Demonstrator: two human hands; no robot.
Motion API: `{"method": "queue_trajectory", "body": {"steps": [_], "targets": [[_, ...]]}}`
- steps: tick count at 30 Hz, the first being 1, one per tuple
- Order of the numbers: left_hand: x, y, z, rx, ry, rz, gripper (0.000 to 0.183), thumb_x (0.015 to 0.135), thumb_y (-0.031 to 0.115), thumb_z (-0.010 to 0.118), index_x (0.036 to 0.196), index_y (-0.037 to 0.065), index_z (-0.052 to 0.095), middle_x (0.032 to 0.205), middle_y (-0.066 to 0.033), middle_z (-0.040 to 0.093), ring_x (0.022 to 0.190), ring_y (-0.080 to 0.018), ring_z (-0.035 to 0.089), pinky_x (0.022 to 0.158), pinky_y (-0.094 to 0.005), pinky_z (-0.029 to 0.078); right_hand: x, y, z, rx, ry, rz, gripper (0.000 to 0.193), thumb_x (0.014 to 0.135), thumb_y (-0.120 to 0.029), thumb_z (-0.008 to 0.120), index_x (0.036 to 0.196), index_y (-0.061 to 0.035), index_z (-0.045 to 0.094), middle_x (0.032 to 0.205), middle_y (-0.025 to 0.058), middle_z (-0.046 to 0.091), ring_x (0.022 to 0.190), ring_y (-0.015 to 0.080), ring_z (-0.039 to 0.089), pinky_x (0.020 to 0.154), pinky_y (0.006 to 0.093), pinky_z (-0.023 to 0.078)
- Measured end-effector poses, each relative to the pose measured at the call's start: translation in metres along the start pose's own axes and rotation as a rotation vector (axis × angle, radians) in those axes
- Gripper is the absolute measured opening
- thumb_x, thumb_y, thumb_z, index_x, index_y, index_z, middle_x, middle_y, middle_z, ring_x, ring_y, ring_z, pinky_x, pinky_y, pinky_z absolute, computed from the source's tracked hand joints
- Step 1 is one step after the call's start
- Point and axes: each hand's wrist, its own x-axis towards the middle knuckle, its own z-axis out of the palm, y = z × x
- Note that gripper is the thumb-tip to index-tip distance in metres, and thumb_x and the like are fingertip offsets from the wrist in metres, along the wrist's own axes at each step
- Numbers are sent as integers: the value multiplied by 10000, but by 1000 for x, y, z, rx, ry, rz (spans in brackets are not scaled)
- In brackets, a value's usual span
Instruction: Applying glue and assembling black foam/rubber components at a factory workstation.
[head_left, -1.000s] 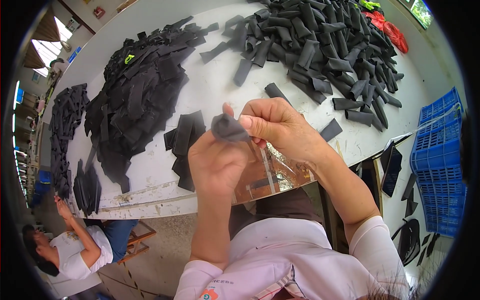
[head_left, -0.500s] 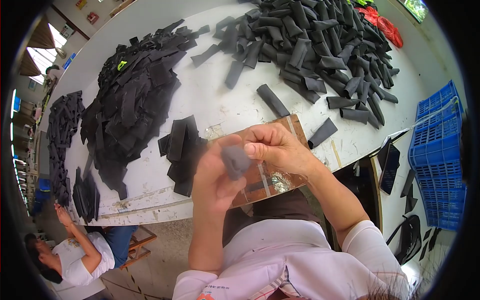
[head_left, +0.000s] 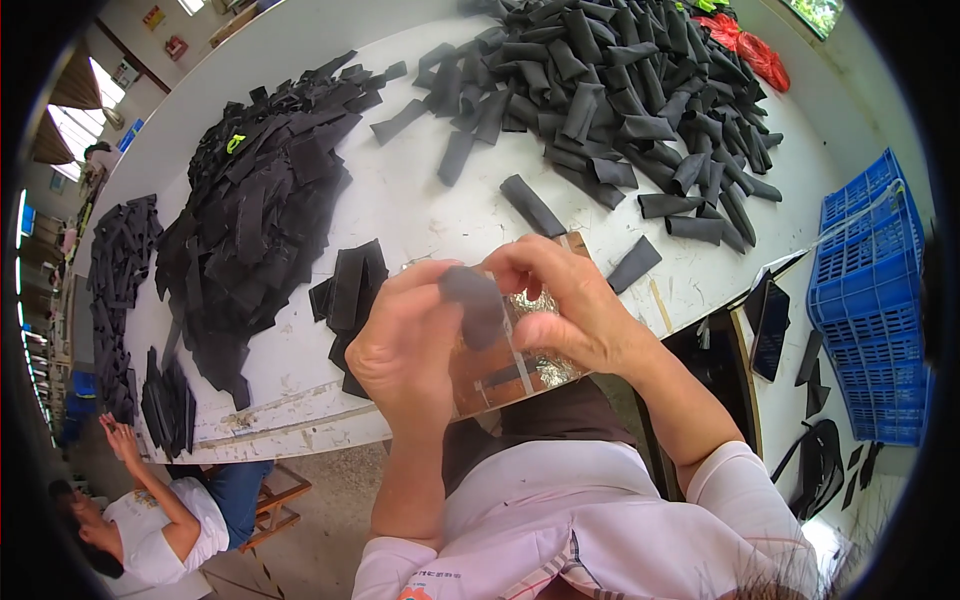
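A dark grey sleeve-like piece of soft material (head_left: 475, 308), smeared by motion, is held up over the wooden board at the table's front edge. My left hand (head_left: 405, 345) is closed on its left side, the fingers partly blurred. To the right of it, my right hand (head_left: 570, 305) has its thumb and curved fingers apart, with nothing visible between them; the fingertips are close to the piece's upper edge. Beneath both hands lies the brown board (head_left: 470, 385) with strips of clear tape. A small stack of flat black strips (head_left: 355, 285) lies left of my left hand.
A large heap of flat black strips (head_left: 265, 210) covers the table's left. Rolled grey tubes (head_left: 620, 120) are piled at the far right, with single tubes (head_left: 532, 206) nearer. Blue crates (head_left: 865, 310) stand at the right. Another person (head_left: 165, 515) sits at the left.
My right thumb and fingers have parted and come off the grey piece. My left hand, still holding it, has shifted slightly left. The whole view has shifted a little.
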Motion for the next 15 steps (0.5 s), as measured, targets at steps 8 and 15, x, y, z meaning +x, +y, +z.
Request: {"method": "queue_trajectory", "body": {"steps": [8, 15], "targets": [[-7, 4, 1, -572, 230, -132, 109, 843, 76, 515, 909, -11, 523, 919, -121, 571, 867, -193, 536, 841, -344, 401, 20, -23, 3, -567, -244, -136, 222, 694, -203, 624, 851, -60, 563, 682, 34, 533, 650, 233, 537, 499, 346, 408], [1, -11, 13, -495, 231, -308, 114, 763, -52, 460, 859, -53, 521, 856, -149, 604, 816, -176, 576, 744, -290, 477, -5, 14, 23, -431, -176, -37, 214, 796, -254, 544, 730, -51, 532, 645, 90, 542, 598, 281, 537, 496, 376, 409]]}}
